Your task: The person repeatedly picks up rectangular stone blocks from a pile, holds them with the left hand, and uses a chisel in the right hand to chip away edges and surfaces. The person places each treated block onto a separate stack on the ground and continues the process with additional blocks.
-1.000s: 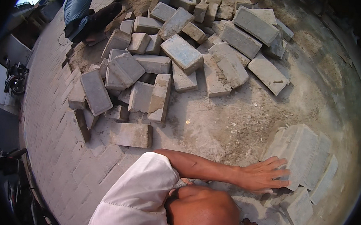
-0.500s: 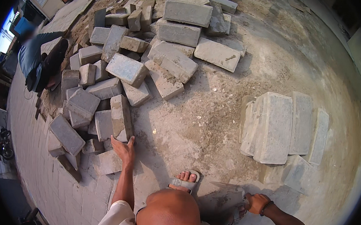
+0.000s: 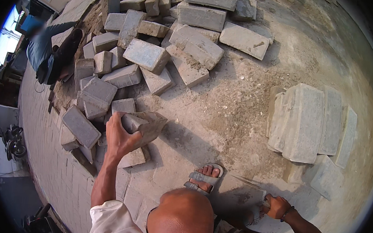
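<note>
My left hand (image 3: 120, 134) is closed round one end of a grey concrete paver (image 3: 149, 124), fingers over the top and thumb on the near side. The paver is tilted, its far end pointing right, at the near edge of a heap of loose pavers (image 3: 97, 93). Low on the right, my right hand (image 3: 277, 207) is wrapped round the handle of a trowel (image 3: 251, 184). Its thin pointed blade reaches left above the ground, slightly blurred. The handle is mostly hidden in my fist.
Several pavers stand on edge in a row (image 3: 302, 124) on the right. Sandy, crumbly ground (image 3: 234, 120) lies between row and heap. My sandalled foot (image 3: 206, 177) is near the bottom middle. At the far left a person (image 3: 46, 52) in blue crouches beside the heap.
My left hand has taken hold of the paver by its end, lifting and turning it from upright in the heap to pointing right. My right hand keeps the trowel low. The view has shifted.
</note>
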Demonstrator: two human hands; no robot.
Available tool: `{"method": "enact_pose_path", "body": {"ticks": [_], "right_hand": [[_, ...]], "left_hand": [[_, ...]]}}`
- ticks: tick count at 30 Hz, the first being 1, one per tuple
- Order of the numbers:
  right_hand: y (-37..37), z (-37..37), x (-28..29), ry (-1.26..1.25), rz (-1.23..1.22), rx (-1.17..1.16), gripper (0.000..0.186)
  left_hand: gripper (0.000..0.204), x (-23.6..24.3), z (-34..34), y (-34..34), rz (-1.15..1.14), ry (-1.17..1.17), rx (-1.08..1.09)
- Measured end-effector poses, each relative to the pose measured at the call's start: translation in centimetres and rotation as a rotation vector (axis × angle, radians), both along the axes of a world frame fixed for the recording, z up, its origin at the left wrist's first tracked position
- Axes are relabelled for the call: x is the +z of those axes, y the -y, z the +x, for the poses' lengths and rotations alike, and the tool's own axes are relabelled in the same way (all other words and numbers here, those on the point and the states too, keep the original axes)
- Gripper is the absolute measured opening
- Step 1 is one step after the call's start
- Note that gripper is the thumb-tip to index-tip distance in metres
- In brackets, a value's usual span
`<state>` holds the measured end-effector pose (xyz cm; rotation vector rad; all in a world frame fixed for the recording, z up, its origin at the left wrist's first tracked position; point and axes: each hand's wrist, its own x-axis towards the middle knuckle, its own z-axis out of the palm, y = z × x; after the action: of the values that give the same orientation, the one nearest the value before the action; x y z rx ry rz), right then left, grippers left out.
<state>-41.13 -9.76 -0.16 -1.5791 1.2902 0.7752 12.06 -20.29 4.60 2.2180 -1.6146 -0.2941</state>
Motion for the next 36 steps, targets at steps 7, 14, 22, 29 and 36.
{"method": "enact_pose_path", "body": {"ticks": [7,14,22,29,36], "right_hand": [[2.9,4.4,3.3,0.247,-0.063,-0.251,0.043],[6.5,11.0,5.4,0.475,-0.155,-0.230,0.041],[9.1,22.6,2.9,0.753,-0.244,-0.155,0.038],[11.8,25.5,-6.4,0.512,-0.270,-0.132,0.035],[9.9,26.9,1.2,0.611,-0.262,-0.032,0.034]], "left_hand": [[0.072,-3.8,-3.0,-5.8,0.039,0.010,-0.148],[0.075,-6.6,-4.6,-7.2,-0.191,-0.143,0.026],[0.076,-6.8,-4.5,-7.4,-0.176,-0.153,0.050],[0.078,-7.1,-4.4,-7.8,-0.216,-0.155,0.018],[0.078,-7.9,-3.7,-8.9,-0.236,-0.199,0.053]]}}
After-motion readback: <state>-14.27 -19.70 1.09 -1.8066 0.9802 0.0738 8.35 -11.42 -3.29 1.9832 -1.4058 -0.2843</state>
